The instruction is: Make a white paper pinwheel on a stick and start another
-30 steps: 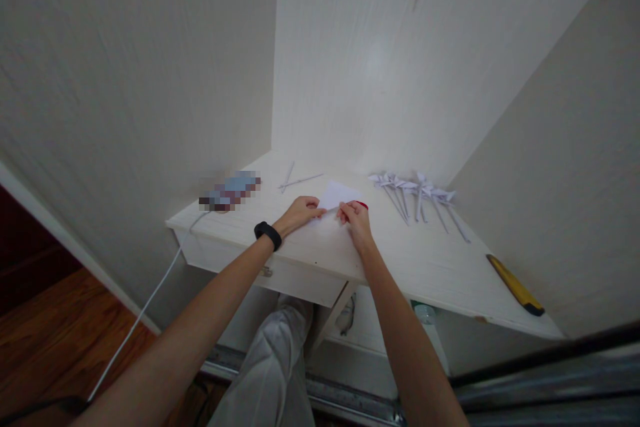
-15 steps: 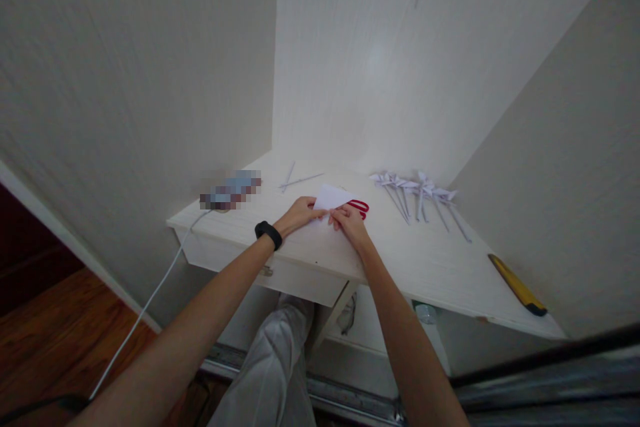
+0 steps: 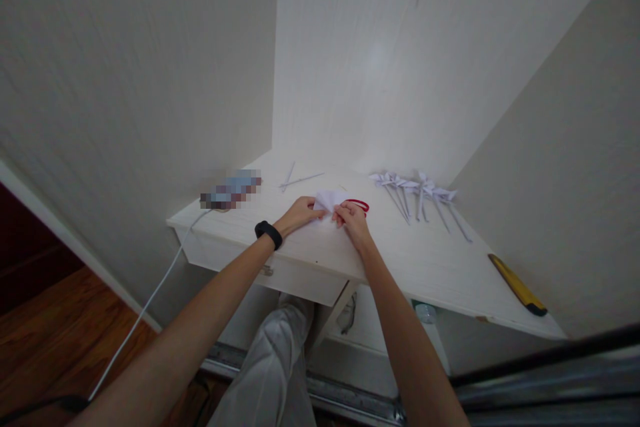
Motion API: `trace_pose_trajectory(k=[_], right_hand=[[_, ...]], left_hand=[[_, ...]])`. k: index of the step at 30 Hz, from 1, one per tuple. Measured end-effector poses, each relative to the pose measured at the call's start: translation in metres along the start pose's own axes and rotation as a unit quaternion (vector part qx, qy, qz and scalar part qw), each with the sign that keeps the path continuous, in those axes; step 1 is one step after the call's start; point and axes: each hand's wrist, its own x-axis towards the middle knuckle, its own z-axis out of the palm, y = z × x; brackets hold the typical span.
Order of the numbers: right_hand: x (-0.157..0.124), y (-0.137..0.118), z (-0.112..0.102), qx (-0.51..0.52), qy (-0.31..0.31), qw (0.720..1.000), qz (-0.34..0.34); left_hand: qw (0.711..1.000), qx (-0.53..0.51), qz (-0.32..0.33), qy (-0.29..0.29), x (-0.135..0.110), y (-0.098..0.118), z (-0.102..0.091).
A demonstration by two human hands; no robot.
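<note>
A piece of white paper [image 3: 327, 199] lies between my two hands over the white desktop, creased and bent toward its middle. My left hand [image 3: 301, 212] grips its left side with thumb and fingers; a black band circles that wrist. At the paper's right, my right hand [image 3: 351, 219] pinches its edge with the fingertips. Red-handled scissors [image 3: 361, 204] lie just behind the right hand, which hides part of them; their blades are out of sight. Two thin white paper sticks [image 3: 303, 180] cross each other behind the left hand.
Several white paper pinwheels [image 3: 423, 185] on sticks lie in a row at the right rear. A yellow and black cutter [image 3: 517, 285] sits near the right edge. On the left is a blurred-out device [image 3: 231, 191] with a white cable [image 3: 150, 300]. Walls enclose the desk [image 3: 410, 263].
The paper, flatter with a straight front fold before, is now bent inward toward its centre. My right hand has shifted slightly and covers more of the scissors. My left hand stays put.
</note>
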Motion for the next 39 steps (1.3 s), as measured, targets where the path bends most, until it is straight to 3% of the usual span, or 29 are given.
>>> trace_pose_trajectory(k=[17, 25, 32, 39], right_hand=[[-0.0038, -0.0022, 0.0033, -0.03, -0.028, 0.999, 0.006], [-0.0006, -0.0029, -0.0016, 0.016, 0.035, 0.999, -0.018], [-0.0004, -0.0024, -0.0017, 0.024, 0.021, 0.999, -0.007], [0.0011, -0.0009, -0.0051, 0.04, 0.059, 0.997, -0.03]], left_hand=[[1.0, -0.019, -0.009, -0.011, 0.0009, -0.0045, -0.0025], [1.0, -0.021, -0.017, 0.008, 0.0029, -0.0056, -0.0024], [1.0, -0.008, -0.016, 0.015, 0.0022, -0.0044, -0.0027], [1.0, -0.009, -0.02, 0.004, 0.003, -0.0069, -0.0027]])
